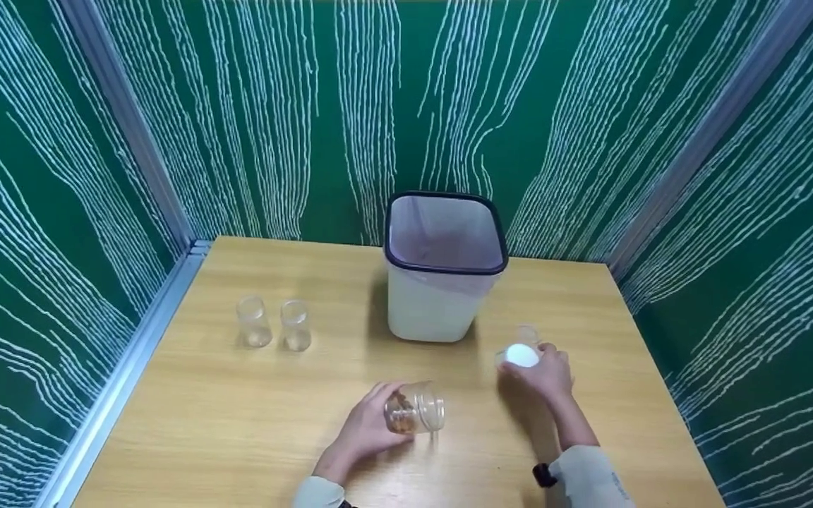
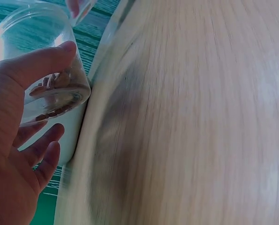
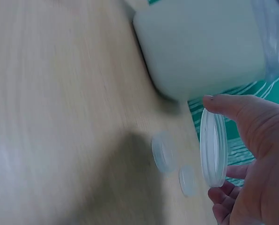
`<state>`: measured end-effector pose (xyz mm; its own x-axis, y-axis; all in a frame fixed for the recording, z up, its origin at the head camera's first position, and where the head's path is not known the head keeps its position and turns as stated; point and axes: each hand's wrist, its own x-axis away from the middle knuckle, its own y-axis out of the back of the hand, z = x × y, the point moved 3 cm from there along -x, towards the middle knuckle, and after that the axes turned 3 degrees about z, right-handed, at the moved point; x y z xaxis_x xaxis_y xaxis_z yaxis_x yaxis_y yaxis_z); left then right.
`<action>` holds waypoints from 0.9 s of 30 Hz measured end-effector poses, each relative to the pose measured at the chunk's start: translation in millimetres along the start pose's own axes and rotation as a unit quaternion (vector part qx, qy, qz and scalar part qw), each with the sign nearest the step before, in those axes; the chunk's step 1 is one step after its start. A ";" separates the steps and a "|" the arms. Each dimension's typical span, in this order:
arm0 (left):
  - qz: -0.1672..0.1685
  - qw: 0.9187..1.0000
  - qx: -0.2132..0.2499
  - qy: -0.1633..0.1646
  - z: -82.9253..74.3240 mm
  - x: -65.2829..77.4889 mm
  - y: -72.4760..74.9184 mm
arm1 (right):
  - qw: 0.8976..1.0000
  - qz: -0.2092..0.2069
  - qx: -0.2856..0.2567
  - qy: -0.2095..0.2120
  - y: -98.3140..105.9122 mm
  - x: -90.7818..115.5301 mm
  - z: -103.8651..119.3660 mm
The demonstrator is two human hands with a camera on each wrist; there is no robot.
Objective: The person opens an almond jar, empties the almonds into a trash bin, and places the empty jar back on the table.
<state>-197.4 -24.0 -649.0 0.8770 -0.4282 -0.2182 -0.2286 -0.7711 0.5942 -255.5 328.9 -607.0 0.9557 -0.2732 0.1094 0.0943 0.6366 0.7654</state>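
Observation:
My left hand (image 1: 370, 425) grips a clear jar (image 1: 429, 408) above the front middle of the table. The jar is tipped nearly onto its side in the head view, its uncovered mouth facing right. Brown pieces (image 2: 60, 80) lie inside it, too blurred to name exactly. My right hand (image 1: 552, 372) pinches a round translucent lid (image 3: 213, 147) by its rim between thumb and fingers, off the table. Beneath it, two more clear lids (image 3: 164, 151) lie on the tabletop; in the head view the right hand partly covers that spot.
A white bin (image 1: 431, 307) with a dark rim and a liner stands at the table's back middle. Two clear empty jars (image 1: 296, 326) stand upright at the left. Green walls with white lines (image 1: 364, 106) enclose the wooden table (image 1: 237, 409) at the back and sides.

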 end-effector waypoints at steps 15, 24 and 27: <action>0.006 1.000 0.006 0.006 2.9 -2.8 -0.7 | 0.999 0.007 0.031 -0.039 21.3 -39.2 -32.8; 0.009 1.000 0.009 0.001 5.6 -1.4 -4.1 | 0.997 0.031 0.018 -0.075 15.6 -36.8 -50.7; 0.006 1.000 0.007 0.001 6.7 -0.9 -4.5 | 0.995 0.040 0.016 -0.086 12.4 -34.8 -54.4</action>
<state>-200.0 -23.3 -656.6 0.8753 -0.4357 -0.2098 -0.2441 -0.7726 0.5862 -272.5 385.6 -635.8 0.8974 -0.3441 0.2761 0.0078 0.6381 0.7699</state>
